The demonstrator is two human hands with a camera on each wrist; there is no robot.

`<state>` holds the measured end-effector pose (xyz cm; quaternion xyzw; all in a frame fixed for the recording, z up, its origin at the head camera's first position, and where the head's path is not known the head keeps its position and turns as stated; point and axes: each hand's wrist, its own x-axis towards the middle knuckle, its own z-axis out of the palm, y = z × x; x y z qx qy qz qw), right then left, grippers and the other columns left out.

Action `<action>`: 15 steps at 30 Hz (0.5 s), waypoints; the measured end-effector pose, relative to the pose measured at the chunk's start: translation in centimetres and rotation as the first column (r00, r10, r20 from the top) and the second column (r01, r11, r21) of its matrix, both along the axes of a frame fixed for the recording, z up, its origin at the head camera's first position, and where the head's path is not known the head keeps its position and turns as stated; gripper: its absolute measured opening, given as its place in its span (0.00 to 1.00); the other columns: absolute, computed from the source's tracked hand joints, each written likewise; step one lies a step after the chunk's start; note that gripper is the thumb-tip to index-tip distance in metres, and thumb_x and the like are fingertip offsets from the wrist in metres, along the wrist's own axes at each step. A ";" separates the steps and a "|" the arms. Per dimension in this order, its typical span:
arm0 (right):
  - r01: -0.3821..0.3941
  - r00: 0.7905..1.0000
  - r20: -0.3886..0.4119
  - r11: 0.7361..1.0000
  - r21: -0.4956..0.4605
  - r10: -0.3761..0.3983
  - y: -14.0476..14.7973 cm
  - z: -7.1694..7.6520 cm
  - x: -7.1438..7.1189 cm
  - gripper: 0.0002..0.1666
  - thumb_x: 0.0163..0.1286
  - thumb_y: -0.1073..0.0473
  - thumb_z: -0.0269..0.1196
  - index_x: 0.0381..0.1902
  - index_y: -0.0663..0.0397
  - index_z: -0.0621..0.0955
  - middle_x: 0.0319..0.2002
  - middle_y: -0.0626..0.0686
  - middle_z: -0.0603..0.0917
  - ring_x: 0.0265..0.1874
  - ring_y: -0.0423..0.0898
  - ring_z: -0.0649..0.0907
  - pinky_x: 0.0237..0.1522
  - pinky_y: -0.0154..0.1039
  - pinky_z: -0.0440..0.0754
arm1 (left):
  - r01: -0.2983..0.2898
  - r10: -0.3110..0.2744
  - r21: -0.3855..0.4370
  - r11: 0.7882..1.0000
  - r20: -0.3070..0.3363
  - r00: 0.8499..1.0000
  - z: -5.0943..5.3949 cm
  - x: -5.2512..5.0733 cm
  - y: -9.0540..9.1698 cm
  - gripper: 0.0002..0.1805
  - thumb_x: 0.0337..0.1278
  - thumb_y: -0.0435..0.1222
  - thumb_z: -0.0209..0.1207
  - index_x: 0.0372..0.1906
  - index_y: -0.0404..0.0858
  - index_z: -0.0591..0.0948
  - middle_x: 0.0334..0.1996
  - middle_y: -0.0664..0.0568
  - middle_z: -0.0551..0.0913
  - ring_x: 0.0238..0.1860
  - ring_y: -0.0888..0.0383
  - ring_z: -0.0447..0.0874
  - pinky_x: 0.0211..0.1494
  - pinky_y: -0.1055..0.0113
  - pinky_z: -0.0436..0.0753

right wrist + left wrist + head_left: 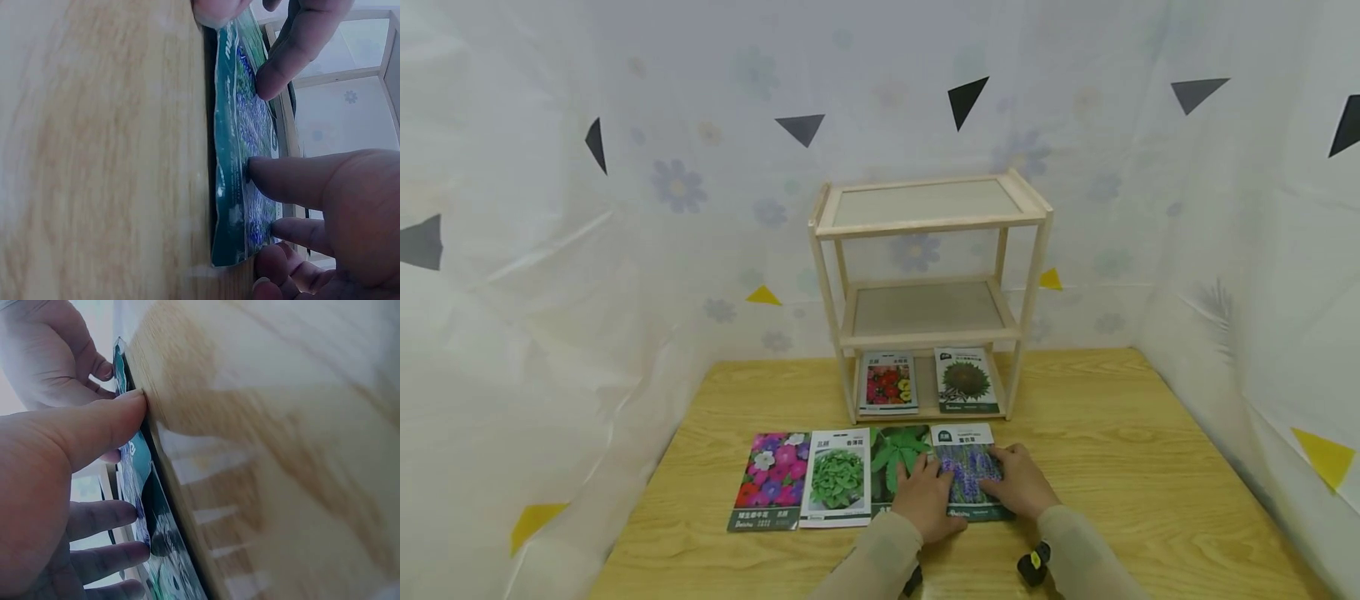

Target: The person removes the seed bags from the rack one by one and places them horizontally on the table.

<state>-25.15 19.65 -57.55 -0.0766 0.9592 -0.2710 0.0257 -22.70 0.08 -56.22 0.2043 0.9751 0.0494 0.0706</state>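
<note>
In the head view a lavender seed packet (pixel 967 467) lies on the table, its front face up. My left hand (pixel 925 498) rests at its left side with fingers spread, the thumb near the bottom edge in the left wrist view. From the right, my right hand (pixel 1019 482) touches the packet, thumb tip on the printed front and fingertips by the right edge. A green-leaf packet (pixel 895 454) lies just left, partly covered by my left hand. Further left are a white-bordered leafy herb packet (pixel 837 479) and a petunia packet (pixel 771 479).
Behind the row stands a pale wooden three-tier rack (pixel 928 337). Its bottom shelf bears a red-and-yellow flower packet (pixel 888 383) and a packet picturing a dark round flower head (pixel 967 381). The wooden table (pixel 1120 467) backs onto a patterned curtain (pixel 700 275).
</note>
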 end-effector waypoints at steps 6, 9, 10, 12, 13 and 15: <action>-0.007 1.000 0.020 1.000 0.008 0.007 0.0 0.3 0.0 0.37 0.57 0.53 0.72 0.60 0.67 0.75 0.47 0.65 0.73 0.45 0.60 0.79 0.47 0.58 0.77 | 0.003 -0.003 0.003 1.000 0.000 1.000 0.1 0.0 -0.1 0.41 0.44 0.68 0.61 0.64 0.54 0.74 0.66 0.53 0.69 0.71 0.48 0.58 0.62 0.34 0.64; -0.006 1.000 0.027 1.000 0.008 0.006 0.0 0.4 0.0 0.37 0.57 0.53 0.72 0.61 0.66 0.75 0.48 0.65 0.73 0.44 0.59 0.79 0.47 0.58 0.77 | 0.003 -0.003 0.003 1.000 -0.001 1.000 0.1 0.0 -0.1 0.41 0.44 0.68 0.61 0.64 0.54 0.74 0.66 0.53 0.69 0.70 0.48 0.58 0.61 0.34 0.65; -0.006 1.000 0.028 1.000 0.008 0.006 0.0 0.4 0.0 0.37 0.58 0.53 0.71 0.61 0.66 0.75 0.48 0.65 0.73 0.44 0.59 0.79 0.47 0.58 0.77 | 0.003 -0.003 0.004 1.000 -0.001 1.000 0.1 0.0 -0.1 0.41 0.44 0.68 0.61 0.64 0.54 0.74 0.66 0.52 0.69 0.70 0.48 0.59 0.61 0.34 0.65; -0.003 0.999 0.032 1.000 0.010 0.003 0.0 0.4 0.0 0.37 0.58 0.52 0.71 0.61 0.66 0.75 0.48 0.65 0.73 0.44 0.59 0.79 0.47 0.57 0.77 | -0.001 0.001 0.011 1.000 -0.003 1.000 0.0 0.0 -0.2 0.41 0.44 0.68 0.61 0.64 0.54 0.74 0.66 0.51 0.68 0.69 0.47 0.61 0.61 0.35 0.65; -0.001 0.999 0.034 1.000 0.010 0.001 0.0 0.4 0.0 0.37 0.58 0.52 0.71 0.61 0.65 0.75 0.48 0.65 0.73 0.44 0.59 0.79 0.47 0.57 0.77 | -0.004 0.004 0.016 1.000 -0.003 1.000 0.0 0.0 -0.2 0.41 0.44 0.67 0.62 0.64 0.54 0.74 0.66 0.50 0.68 0.68 0.46 0.62 0.61 0.35 0.65; -0.001 0.999 0.032 1.000 0.008 0.001 0.0 0.4 0.1 0.37 0.58 0.52 0.71 0.61 0.65 0.75 0.48 0.64 0.73 0.44 0.58 0.79 0.47 0.57 0.77 | -0.008 0.008 0.030 1.000 0.002 1.000 0.0 0.0 -0.2 0.41 0.45 0.66 0.62 0.65 0.53 0.73 0.66 0.48 0.68 0.67 0.46 0.64 0.62 0.37 0.66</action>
